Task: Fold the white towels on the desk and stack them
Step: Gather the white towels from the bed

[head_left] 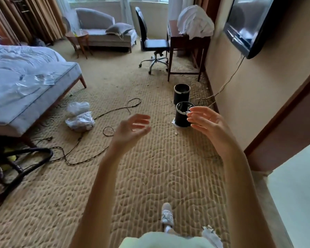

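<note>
The patterned carpet (150, 176) spreads beneath both of our grips, which we hold out in the air with palms turned toward each other: the left grip (131, 129) has its fingers spread and loosely curved, holding nothing, and the right grip (208, 122) is spread and bare in the same way. Far to the left of the left grip stands the bed (25, 77) with rumpled pale bedding; up and to the right of the right grip a dark television (249, 24) hangs on the wall. Well beyond the left grip, by the windows, sits a grey chaise (100, 31). Well beyond the right grip the wooden tabletop (174, 33) stands against the wall, carrying the white towels (195, 22) in a loose, unfolded heap, far from either grip. A black office chair (150, 42) stands just left of that tabletop. One black bin (182, 119) shows right behind the right grip's fingertips, a second bin (182, 93) just past it. Left of the left grip lie clear plastic bags (80, 119) and a black cable (107, 114); below, between our forearms, we see one pale shoe (167, 215)
</note>
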`<state>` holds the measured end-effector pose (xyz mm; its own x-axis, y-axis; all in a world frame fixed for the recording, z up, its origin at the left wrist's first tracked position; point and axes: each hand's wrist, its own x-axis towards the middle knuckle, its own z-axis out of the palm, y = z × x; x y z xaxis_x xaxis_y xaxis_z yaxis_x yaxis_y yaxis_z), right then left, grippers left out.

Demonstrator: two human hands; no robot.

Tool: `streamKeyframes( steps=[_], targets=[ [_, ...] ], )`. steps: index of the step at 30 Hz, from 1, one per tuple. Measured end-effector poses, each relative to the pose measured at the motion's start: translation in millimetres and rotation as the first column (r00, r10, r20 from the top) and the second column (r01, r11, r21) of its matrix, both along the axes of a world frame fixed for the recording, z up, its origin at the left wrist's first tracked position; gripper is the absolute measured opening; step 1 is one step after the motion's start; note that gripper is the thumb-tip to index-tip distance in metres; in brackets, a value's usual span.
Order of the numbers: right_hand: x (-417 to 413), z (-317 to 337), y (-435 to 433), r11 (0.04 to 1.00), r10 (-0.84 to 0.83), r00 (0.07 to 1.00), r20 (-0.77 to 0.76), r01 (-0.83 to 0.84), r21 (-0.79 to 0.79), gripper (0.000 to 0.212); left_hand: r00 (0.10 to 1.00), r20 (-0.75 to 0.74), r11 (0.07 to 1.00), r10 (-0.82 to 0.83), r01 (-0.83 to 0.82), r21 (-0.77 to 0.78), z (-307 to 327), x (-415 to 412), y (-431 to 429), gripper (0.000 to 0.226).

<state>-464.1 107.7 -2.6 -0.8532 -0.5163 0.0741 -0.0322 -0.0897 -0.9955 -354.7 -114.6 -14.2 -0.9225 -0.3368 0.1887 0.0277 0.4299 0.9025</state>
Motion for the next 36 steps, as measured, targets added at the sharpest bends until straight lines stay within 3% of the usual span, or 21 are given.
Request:
streamKeyframes(
  steps=[7, 11, 15, 21, 25, 29, 36],
  targets=[
    [-177.7, 36.4, -58.4, 0.998, -0.025, 0.997, -0.071, 0.021, -0.052, 0.032, 0.993, -0.118, 1.0, -0.012, 0.012, -0.006, 34.4, -186.8, -51.8, 0.025],
    [-251.7, 21.5, -90.2, 1.0, 0.001, 1.0, -0.018, -0.001, -0.009, 0.017, 0.998, -0.07, 0.999, 0.001, 0.002, 0.032, 18.9, -250.5, -78.7, 0.024],
    [-322.7, 1.7, -122.8, 1.0, 0.018, 1.0, 0.016, -0.019, 0.012, 0.019, 0.996, -0.026, 0.993, 0.08, -0.078, 0.09, -0.3, -322.4, -119.9, 0.021],
    [-468.5, -17.7, -190.9, 1.0, -0.002, 1.0, 0.008, 0.002, 0.013, 0.019, 0.997, -0.048, 0.992, 0.057, -0.051, 0.117, -19.6, -476.7, -188.4, 0.021],
    [-587.9, 0.4, -254.5, 1.0, 0.0, 0.999, -0.036, 0.0, 0.012, 0.013, 0.996, -0.077, 0.991, 0.051, -0.041, 0.127, -10.9, -598.0, -245.7, 0.023],
    [-696.0, 27.6, -308.1, 1.0, -0.017, 0.996, -0.092, 0.015, -0.025, 0.024, 0.993, -0.117, 0.997, 0.006, 0.004, 0.083, 11.9, -706.1, -304.0, 0.027],
    [-833.8, 18.7, -377.0, 0.998, -0.057, 0.998, -0.018, 0.056, -0.029, 0.019, 0.997, -0.048, 0.991, -0.052, 0.057, 0.117, 6.0, -847.1, -367.7, 0.021]
  ],
)
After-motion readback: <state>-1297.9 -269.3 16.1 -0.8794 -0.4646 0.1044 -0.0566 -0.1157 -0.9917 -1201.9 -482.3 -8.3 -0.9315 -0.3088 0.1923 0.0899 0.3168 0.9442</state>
